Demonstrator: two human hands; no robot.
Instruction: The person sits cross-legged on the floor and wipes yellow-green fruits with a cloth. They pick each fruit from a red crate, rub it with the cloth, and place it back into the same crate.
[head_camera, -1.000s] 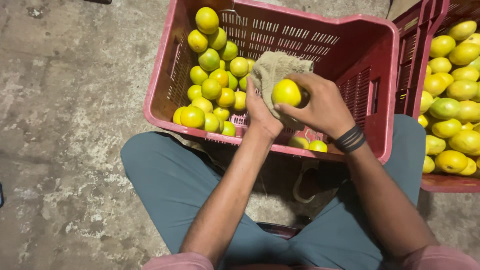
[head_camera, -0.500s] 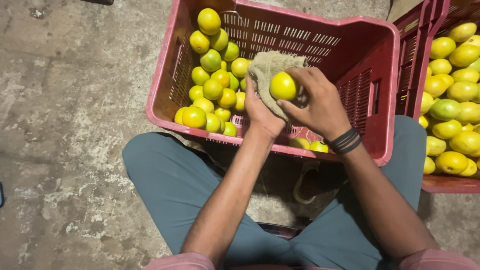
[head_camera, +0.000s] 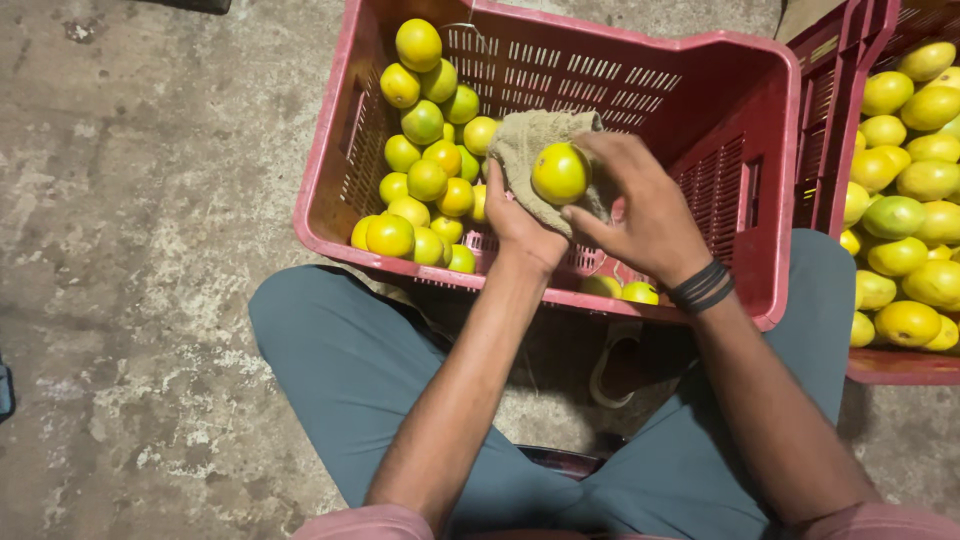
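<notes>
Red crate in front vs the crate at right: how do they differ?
The front crate is only partly filled, its fruit piled at the left end with bare slatted wall showing; the right crate is heaped with fruit across all its visible part. The front crate shows whole; the right one is cut off by the frame edge. Both hands, left hand and right hand, hold a cloth and a fruit over the front crate, none over the right. Both are red, slatted plastic.

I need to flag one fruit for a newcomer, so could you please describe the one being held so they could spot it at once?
Find the red crate in front of the seated person. Above its middle, both hands hold a beige cloth with one yellow-orange citrus fruit on it. It alone sits on the cloth, apart from the pile at the crate's left.
</notes>
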